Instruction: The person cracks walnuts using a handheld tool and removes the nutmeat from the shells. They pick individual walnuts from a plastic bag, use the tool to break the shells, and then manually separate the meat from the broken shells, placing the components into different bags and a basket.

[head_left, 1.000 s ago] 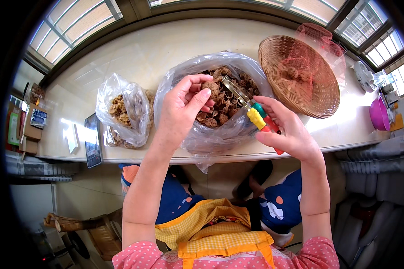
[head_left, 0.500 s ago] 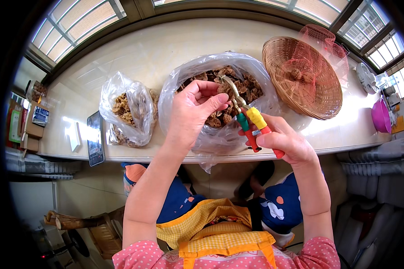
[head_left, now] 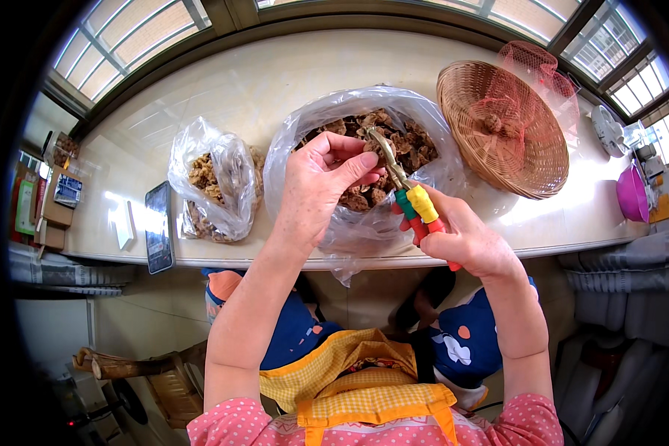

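Note:
My right hand (head_left: 464, 234) is wrapped round a pair of pliers (head_left: 405, 178) whose handles carry red, green and yellow covering. The metal jaws point up and left, meeting the fingertips of my left hand (head_left: 327, 175). There my left thumb and fingers pinch a brown walnut (head_left: 376, 146), mostly hidden by the fingers and the jaws. Both hands are over a large clear plastic bag (head_left: 286, 145), open at the top and filled with brown walnut shell pieces (head_left: 412, 145).
Left of it stands a smaller clear bag (head_left: 234, 171) holding paler walnut pieces (head_left: 204, 175). A phone (head_left: 158, 227) lies near the table (head_left: 245, 74) edge. At right, a wicker basket (head_left: 464, 97) holds red netting (head_left: 524, 97) and a few walnuts (head_left: 502, 126). A purple bowl (head_left: 630, 193) is farther right.
The pliers' handles have come closer together as my right hand squeezes. My left hand has stayed almost in place at the jaws.

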Motion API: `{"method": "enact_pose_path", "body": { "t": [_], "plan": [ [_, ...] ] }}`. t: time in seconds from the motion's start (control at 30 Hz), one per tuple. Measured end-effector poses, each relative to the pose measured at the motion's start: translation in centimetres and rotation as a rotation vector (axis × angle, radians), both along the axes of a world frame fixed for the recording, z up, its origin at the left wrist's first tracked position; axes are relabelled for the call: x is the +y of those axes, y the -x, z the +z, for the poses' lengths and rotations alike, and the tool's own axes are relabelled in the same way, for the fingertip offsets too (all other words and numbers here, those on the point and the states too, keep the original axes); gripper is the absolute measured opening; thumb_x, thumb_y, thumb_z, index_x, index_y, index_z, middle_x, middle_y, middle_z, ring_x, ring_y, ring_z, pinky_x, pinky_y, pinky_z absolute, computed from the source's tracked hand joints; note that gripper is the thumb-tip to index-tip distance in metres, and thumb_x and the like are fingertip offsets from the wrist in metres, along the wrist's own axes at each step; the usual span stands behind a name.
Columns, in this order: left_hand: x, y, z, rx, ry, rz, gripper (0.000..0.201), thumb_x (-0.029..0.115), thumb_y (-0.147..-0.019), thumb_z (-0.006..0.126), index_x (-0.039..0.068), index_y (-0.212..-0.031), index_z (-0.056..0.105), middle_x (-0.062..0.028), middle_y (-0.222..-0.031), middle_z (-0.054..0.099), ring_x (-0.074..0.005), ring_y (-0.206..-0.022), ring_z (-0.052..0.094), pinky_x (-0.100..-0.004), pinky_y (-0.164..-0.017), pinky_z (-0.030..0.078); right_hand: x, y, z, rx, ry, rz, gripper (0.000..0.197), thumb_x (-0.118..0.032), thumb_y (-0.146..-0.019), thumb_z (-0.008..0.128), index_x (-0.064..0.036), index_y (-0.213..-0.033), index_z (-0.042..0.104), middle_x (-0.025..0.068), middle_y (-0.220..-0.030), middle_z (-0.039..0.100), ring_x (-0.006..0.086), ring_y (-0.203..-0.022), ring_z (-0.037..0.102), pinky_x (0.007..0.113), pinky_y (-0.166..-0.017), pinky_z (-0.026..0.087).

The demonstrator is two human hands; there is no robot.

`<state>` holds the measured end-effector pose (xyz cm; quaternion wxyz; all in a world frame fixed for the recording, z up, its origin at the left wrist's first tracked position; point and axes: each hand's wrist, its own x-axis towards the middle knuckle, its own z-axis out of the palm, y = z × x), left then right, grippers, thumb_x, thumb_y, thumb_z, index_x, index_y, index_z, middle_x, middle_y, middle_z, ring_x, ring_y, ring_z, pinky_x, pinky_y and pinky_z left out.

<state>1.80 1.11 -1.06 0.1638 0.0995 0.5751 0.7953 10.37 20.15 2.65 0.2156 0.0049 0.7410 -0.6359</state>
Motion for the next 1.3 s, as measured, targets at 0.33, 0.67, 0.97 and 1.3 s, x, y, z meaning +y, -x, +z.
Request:
{"method": "enact_pose_path", "body": {
  "t": [0.33, 0.67, 0.97, 1.3],
  "plan": [
    [0.0, 0.0, -0.3, 0.018, -0.025, 0.047, 0.018, 0.005, -0.090, 0.062, -0.004, -0.104, 0.057, -0.0117, -0.097, 0.065, -0.0187, -0.085, 0.066, -0.0292, -0.080, 0.056, -0.4, 0.2, 0.1, 0.035, 0.034, 0.007, 0.055, -0.019, -0.067, 0.056, 0.0049, -0.117, 0.054, 0.0063, -0.095, 0.057, 0.0108, -0.080, 0.048, 0.022, -0.071, 0.040],
    [0.0, 0.1, 0.0, -0.037, -0.081, 0.042, 0.020, 0.006, -0.086, 0.068, -0.005, -0.099, 0.058, -0.0112, -0.092, 0.065, -0.0169, -0.080, 0.065, -0.0278, -0.077, 0.056, -0.3, 0.6, -0.9, 0.022, -0.055, 0.023, 0.043, -0.011, -0.067, 0.054, 0.0039, -0.107, 0.055, 0.0041, -0.084, 0.054, 0.0107, -0.075, 0.047, 0.021, -0.068, 0.040],
    [-0.2, 0.5, -0.1, -0.058, 0.022, 0.008, 0.018, 0.007, -0.089, 0.064, -0.002, -0.103, 0.057, -0.0098, -0.097, 0.065, -0.0158, -0.084, 0.065, -0.0277, -0.080, 0.055, -0.7, 1.2, -1.1, 0.119, -0.132, 0.021, 0.026, -0.013, -0.069, 0.054, 0.0026, -0.089, 0.050, 0.0074, -0.070, 0.049, 0.0151, -0.066, 0.044, 0.030, -0.060, 0.039],
    [-0.1, 0.9, -0.1, 0.061, 0.125, 0.047, 0.023, 0.007, -0.085, 0.069, -0.004, -0.102, 0.058, -0.0097, -0.094, 0.065, -0.0146, -0.082, 0.065, -0.0266, -0.078, 0.056, -0.8, 1.7, -1.4, 0.043, -0.082, -0.006, 0.025, -0.016, -0.069, 0.054, 0.0026, -0.086, 0.051, 0.0043, -0.067, 0.048, 0.0124, -0.062, 0.044, 0.029, -0.054, 0.038]
  ]
}}
